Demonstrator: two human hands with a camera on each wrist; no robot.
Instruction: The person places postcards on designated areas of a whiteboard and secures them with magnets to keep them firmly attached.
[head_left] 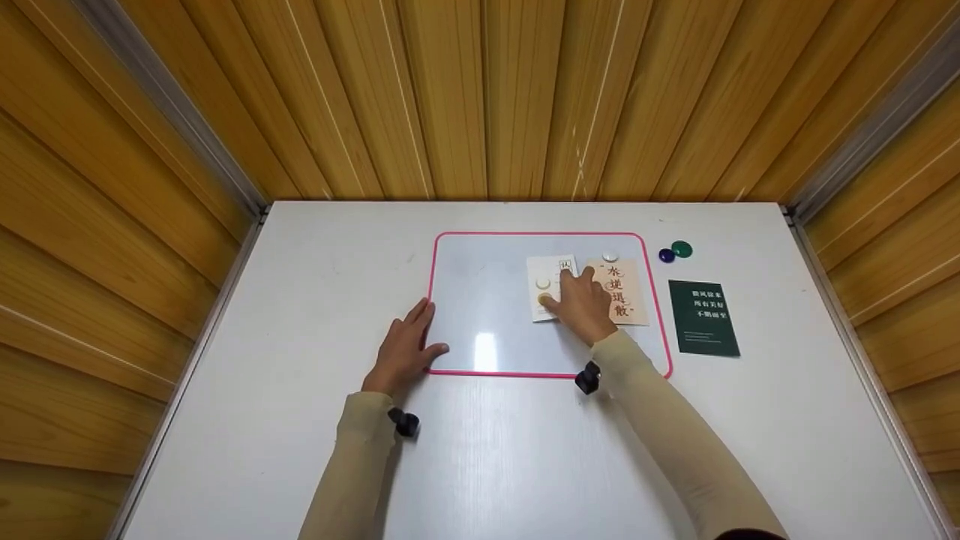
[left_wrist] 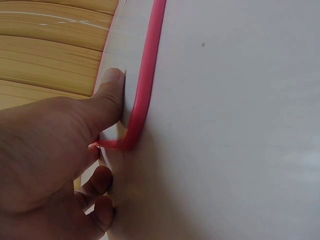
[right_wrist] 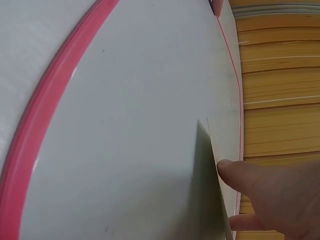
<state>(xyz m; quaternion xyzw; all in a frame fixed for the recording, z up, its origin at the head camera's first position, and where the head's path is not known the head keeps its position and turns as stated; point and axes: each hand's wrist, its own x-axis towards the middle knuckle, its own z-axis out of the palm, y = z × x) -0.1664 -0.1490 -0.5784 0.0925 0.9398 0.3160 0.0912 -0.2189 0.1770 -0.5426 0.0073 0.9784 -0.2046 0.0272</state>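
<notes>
A whiteboard with a pink frame (head_left: 491, 375) lies on the table. My left hand (head_left: 403, 350) rests at its lower left corner, fingers along the left side and thumb over the frame onto the surface. In the left wrist view that thumb (left_wrist: 111, 92) touches the board. My right hand (head_left: 585, 304) presses spread fingers on a white printed card (head_left: 536, 268), thumb at a yellow round spot on it. The right wrist view shows the card's edge (right_wrist: 212, 185) tilted up off the board by the thumb. Beside it, partly under the hand, lies a peach card with red characters (head_left: 636, 292).
A white round magnet (head_left: 610, 257) sits at the peach card's top. Right of the board are a dark blue disc (head_left: 667, 256), a green disc (head_left: 682, 248) and a dark green card (head_left: 705, 318). Wood-patterned walls (head_left: 517, 97) stand behind and beside the white table (head_left: 480, 465).
</notes>
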